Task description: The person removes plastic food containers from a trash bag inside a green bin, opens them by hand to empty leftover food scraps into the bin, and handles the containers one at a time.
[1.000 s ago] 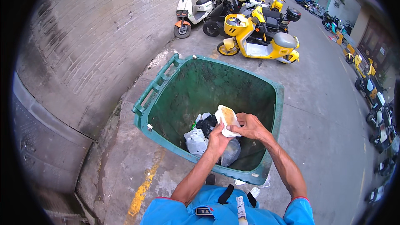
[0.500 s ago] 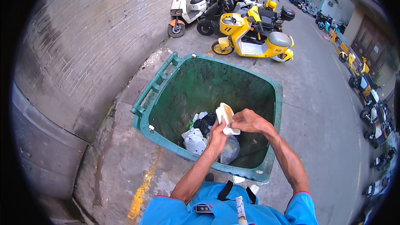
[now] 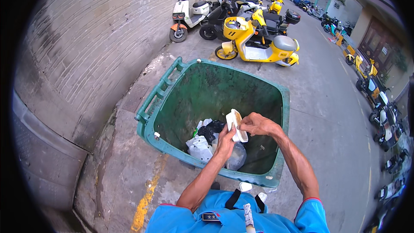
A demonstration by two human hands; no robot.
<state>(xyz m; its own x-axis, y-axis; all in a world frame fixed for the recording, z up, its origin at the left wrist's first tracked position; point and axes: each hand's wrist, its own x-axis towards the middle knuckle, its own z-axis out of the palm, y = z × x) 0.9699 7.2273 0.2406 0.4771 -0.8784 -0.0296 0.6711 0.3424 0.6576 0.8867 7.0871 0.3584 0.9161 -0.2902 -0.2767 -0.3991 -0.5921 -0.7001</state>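
**Over an open green plastic bin [image 3: 224, 82], we are seeing a white, oblong, shallow tray [image 3: 236, 121] slanting between two hands**

We are looking at the bare left hand [image 3: 225, 142] clasping the tray at its near, left side; the thumb is lying against the outer wall, and the grip is wrapping snugly round it. The bare right hand [image 3: 258, 124] is holding its fingers curled, the tips bunching at the tray's open side; we are not managing to tell whether they are pinching anything.

The tray's long axis is running away from the wearer, its far end leaning slightly left and its near end pointing down to the right. Its open face, showing a tan-brown layer, is facing the right hand.

Below, inside the bin, a crumpled white plastic bag [image 3: 199, 147], a shiny black plastic bag [image 3: 209, 130] and a rounded translucent plastic bag [image 3: 236, 157] are lying together.

Beyond the bin, a yellow scooter with a grey seat [image 3: 276, 52] is standing sideways.
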